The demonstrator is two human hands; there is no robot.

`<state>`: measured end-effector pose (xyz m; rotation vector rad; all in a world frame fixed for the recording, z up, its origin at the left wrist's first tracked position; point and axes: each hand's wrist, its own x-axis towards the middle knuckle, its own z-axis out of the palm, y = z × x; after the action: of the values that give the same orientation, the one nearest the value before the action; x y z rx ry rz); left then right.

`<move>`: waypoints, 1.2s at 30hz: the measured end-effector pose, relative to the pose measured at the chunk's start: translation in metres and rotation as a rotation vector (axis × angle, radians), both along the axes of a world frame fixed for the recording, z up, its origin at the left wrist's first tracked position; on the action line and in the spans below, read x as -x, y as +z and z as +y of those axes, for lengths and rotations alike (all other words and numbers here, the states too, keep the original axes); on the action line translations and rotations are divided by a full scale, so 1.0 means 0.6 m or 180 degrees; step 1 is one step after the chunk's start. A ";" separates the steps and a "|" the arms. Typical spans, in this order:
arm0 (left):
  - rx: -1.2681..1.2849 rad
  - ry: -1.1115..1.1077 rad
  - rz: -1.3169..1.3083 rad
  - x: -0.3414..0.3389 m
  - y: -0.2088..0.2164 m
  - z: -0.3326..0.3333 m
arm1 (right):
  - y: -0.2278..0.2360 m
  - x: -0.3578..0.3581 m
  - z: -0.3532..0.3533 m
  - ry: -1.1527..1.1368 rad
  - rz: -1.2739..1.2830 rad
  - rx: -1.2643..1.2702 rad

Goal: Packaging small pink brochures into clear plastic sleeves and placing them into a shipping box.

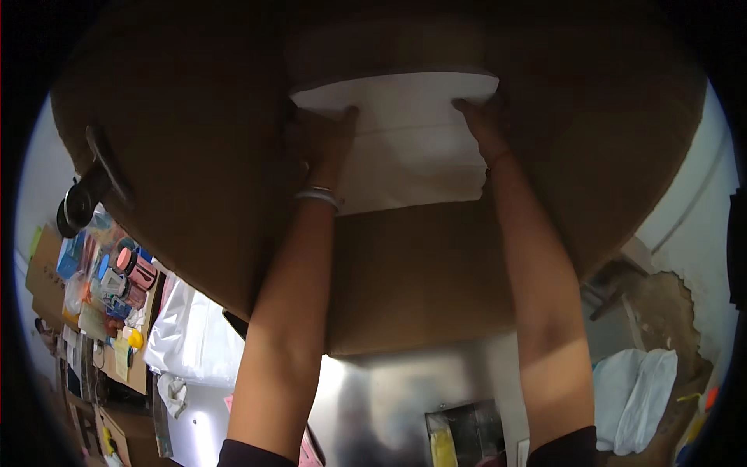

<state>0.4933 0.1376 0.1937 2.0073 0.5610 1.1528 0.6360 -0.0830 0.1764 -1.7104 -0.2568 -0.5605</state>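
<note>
Both arms reach into a large, dark brown cardboard box (420, 288). Between my hands lies a white, flat, paper-like bundle (412, 152) with a faint crease across it and an uneven lower edge. My left hand (325, 144) grips its left side, thumb on top and the other fingers mostly hidden in shadow; a bracelet circles that wrist. At the upper right edge of the bundle, my right hand (486, 128) holds on with its thumb over the white face. Its remaining fingers are hard to see. How many layers the bundle has, I cannot tell.
A shiny metal surface (373, 397) lies below the box, with a dark tray-like item (467, 432) on it. To the left are white plastic bags (194, 335) and a cluttered shelf with lidded jars (140, 268). A pale cloth or bag (634, 397) is at right.
</note>
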 end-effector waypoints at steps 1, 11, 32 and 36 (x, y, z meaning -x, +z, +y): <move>-0.0889 0.1159 0.0635 -0.006 -0.007 0.010 | 0.021 0.024 0.023 0.0079 0.0008 -0.0023; -0.0568 0.0394 -0.0385 -0.040 -0.042 0.010 | 0.000 -0.028 -0.026 0.0413 -0.0452 0.0700; -0.1644 -0.2943 0.1600 0.474 -0.167 -0.454 | -0.238 1.007 -0.478 -0.2450 0.0624 0.0030; -0.1432 -0.3533 0.1507 0.465 -0.257 -0.439 | -0.283 1.052 -0.520 -0.1731 0.1153 -0.1194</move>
<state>0.2146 -0.1258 0.0397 2.4118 -0.6383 0.1072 0.0046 -0.3947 0.0064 -1.4698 0.5576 -0.6297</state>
